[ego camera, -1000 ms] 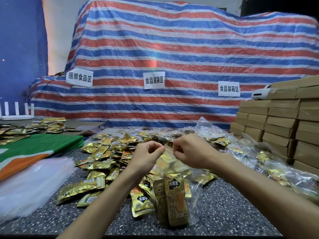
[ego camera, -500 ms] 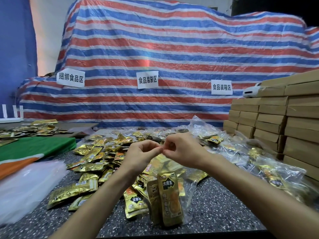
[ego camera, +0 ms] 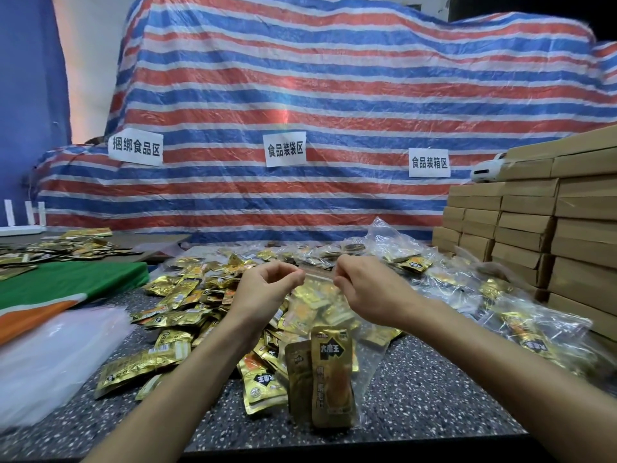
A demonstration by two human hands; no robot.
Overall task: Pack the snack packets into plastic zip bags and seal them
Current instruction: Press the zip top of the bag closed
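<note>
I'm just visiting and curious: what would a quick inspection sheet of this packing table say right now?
Surface: dark speckled table, packets spread over its middle.
Job's things: clear zip bag held upright between the hands, gold snack packets inside; loose packets heaped behind; filled bags on the right; stack of empty bags at left.
Clutter: green and orange sheet at left; white device with upright antennas behind it.
Grips: left hand and right hand each pinch the bag's top edge, apart from each other.
Cables: nothing seen.
Surroundings: striped tarpaulin with three paper signs; stacked cardboard boxes at right, a white gadget on top.
</note>
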